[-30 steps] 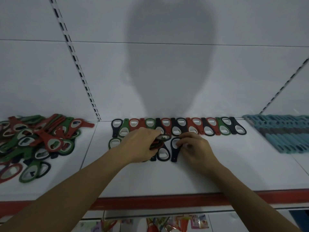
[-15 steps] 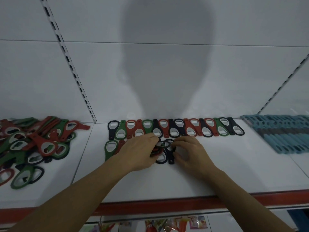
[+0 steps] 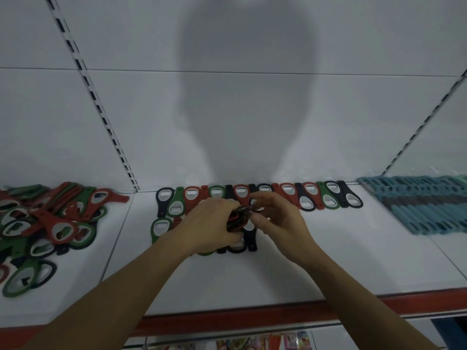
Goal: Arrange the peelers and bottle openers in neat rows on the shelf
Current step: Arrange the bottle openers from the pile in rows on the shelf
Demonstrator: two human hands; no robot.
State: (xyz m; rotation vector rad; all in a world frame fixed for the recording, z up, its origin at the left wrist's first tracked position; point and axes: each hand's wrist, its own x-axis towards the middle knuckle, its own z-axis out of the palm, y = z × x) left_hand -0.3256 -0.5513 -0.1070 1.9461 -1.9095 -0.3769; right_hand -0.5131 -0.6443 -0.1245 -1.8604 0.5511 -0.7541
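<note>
A row of red, green and black bottle openers (image 3: 307, 198) lies along the back of the white shelf (image 3: 328, 261). A second, shorter row starts in front of it with a green opener (image 3: 160, 227) at its left and a black opener (image 3: 250, 238) at its right. My left hand (image 3: 209, 228) grips a small stack of openers (image 3: 237, 218) above this second row. My right hand (image 3: 275, 218) pinches the top opener of that stack between thumb and fingers. The hands hide part of both rows.
A loose heap of red, green and black openers (image 3: 48, 228) covers the shelf's left section. Teal peelers (image 3: 424, 205) lie in rows at the right. A red strip (image 3: 252, 314) edges the shelf front. Slotted uprights run up the white back wall.
My right hand has lifted off the black opener on the shelf and moved to the stack in my left hand, pinching its top piece. The camera view shifted slightly.
</note>
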